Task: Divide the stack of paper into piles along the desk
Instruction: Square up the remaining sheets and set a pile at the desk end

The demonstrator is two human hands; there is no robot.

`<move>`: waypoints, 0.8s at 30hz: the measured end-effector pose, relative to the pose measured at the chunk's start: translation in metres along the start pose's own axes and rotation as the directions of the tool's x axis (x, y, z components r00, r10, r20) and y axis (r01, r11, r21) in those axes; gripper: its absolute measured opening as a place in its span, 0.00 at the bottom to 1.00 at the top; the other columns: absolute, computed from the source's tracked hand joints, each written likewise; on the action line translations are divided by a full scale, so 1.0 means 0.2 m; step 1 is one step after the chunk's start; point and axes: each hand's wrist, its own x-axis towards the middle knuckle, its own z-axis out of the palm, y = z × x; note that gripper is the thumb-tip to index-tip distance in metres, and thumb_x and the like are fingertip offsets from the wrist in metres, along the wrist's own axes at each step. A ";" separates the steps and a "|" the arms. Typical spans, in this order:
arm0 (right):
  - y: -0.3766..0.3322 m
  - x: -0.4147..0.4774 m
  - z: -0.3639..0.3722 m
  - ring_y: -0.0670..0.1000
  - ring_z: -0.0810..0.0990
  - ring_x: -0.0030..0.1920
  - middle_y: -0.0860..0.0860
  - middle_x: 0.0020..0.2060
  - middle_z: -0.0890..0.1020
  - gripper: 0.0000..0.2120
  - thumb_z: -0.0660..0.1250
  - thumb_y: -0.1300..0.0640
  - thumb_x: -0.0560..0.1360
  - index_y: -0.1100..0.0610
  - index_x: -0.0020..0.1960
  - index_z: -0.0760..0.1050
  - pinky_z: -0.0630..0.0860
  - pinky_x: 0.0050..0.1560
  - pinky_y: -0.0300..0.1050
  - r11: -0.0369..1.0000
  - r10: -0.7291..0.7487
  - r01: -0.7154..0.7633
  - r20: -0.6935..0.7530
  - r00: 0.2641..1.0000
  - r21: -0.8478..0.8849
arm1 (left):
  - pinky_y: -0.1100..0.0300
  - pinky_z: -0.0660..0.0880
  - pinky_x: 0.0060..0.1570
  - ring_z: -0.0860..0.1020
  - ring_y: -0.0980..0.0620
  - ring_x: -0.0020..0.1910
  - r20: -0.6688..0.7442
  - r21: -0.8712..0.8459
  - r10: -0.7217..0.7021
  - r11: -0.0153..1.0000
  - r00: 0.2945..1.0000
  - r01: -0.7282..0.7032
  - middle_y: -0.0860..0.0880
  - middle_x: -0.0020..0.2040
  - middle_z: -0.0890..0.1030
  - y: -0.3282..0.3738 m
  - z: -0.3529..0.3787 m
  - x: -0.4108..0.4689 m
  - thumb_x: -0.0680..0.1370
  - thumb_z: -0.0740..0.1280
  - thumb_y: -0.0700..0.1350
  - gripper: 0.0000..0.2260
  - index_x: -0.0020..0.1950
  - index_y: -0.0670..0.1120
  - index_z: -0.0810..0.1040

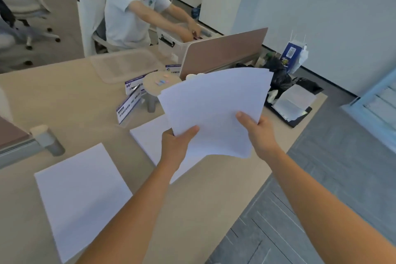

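Both hands' fingers (243,116) pinching paper stack (216,109), thumbs on top

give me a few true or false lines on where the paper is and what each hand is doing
1. Both hands hold a fanned sheaf of paper above the desk. True: the left hand grips its lower left edge and the right hand its lower right edge.
2. No paper lies on the desk yet. False: a near pile lies at the left, and a second pile lies partly hidden under the held sheets.
3. The two piles on the desk touch each other. False: bare desk shows between them.
4. The right hand's thumb rests on top of the held sheets. True.
5. The held sheets are squared into a neat block. False: their top edges are fanned apart.
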 end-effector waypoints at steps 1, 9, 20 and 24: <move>0.04 0.08 -0.06 0.45 0.86 0.42 0.43 0.39 0.87 0.05 0.71 0.53 0.75 0.49 0.41 0.83 0.81 0.43 0.43 1.000 0.005 -0.005 0.018 1.000 0.010 | 0.65 0.79 0.36 0.85 0.55 0.40 -0.010 0.005 -0.012 1.000 1.000 0.012 0.52 0.41 0.86 -0.04 0.07 0.05 0.71 0.77 0.41 0.06 0.46 0.44 0.84; 0.46 0.79 -0.50 0.42 0.85 0.41 0.41 0.38 0.86 0.04 0.71 0.56 0.76 0.48 0.44 0.82 0.79 0.38 0.37 0.994 0.028 -0.045 0.173 0.984 0.095 | 0.64 0.79 0.36 0.85 0.57 0.41 -0.209 0.107 -0.045 0.992 0.977 0.068 0.51 0.42 0.86 -0.37 0.67 0.43 0.69 0.78 0.43 0.08 0.47 0.46 0.84; 0.91 1.48 -0.90 0.43 0.85 0.42 0.44 0.39 0.86 0.07 0.73 0.63 0.73 0.52 0.45 0.81 0.80 0.41 0.37 0.978 0.148 -0.198 0.428 0.891 0.073 | 0.52 0.81 0.46 0.84 0.49 0.45 -0.342 0.284 -0.103 0.936 0.934 0.208 0.52 0.41 0.85 -0.71 1.12 0.73 0.53 0.79 0.53 0.19 0.41 0.51 0.82; 0.93 1.55 -0.90 0.46 0.85 0.38 0.46 0.37 0.86 0.03 0.72 0.62 0.74 0.56 0.42 0.82 0.79 0.38 0.40 0.960 0.194 -0.262 0.438 0.878 0.098 | 0.61 0.80 0.41 0.83 0.62 0.39 -0.327 0.303 -0.013 0.946 0.945 0.118 0.62 0.37 0.85 -0.70 1.18 0.77 0.67 0.79 0.40 0.14 0.43 0.56 0.79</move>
